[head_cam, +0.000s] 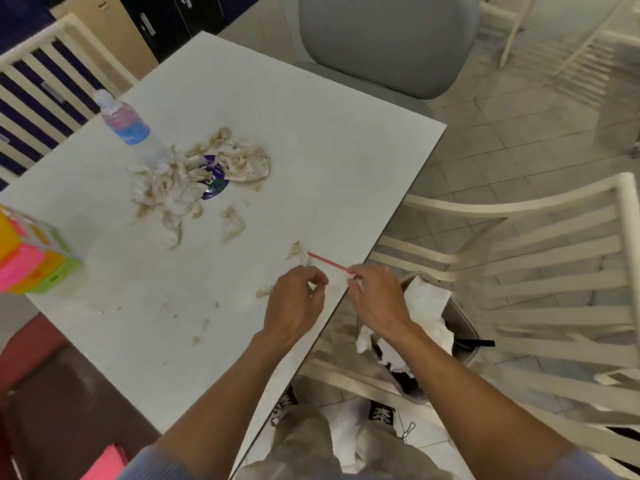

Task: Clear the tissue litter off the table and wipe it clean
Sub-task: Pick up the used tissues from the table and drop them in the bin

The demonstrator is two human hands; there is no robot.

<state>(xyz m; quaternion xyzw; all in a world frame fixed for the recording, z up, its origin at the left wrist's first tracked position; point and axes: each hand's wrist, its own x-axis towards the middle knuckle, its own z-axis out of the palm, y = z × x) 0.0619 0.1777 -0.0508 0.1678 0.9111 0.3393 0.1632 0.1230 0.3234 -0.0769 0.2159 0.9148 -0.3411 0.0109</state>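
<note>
Here the matter is the red straw (326,260), which lies on the white table (346,150) right at the edge nearest the waste bin (464,348). Its long axis runs slantwise, the far end pointing away from the bin toward the tissue pile (194,181), the near end at the table edge just above the bin. The right hand (375,299) is the nearer of the 2: its fingertips (354,273) are curled in and appear to pinch that near end, though the contact itself is too small to be sure of. So the straw stretches up and left from those fingers, over the tabletop.

The left hand (294,303) rests on the table on the far side of the straw's end from the bin, fingers curled inward; whether it holds a scrap I cannot tell. A small tissue scrap (298,251) lies touching the straw's far end, another (265,290) just beside the left hand. Judging by this, a short carry toward the bin would drop the straw in.
</note>
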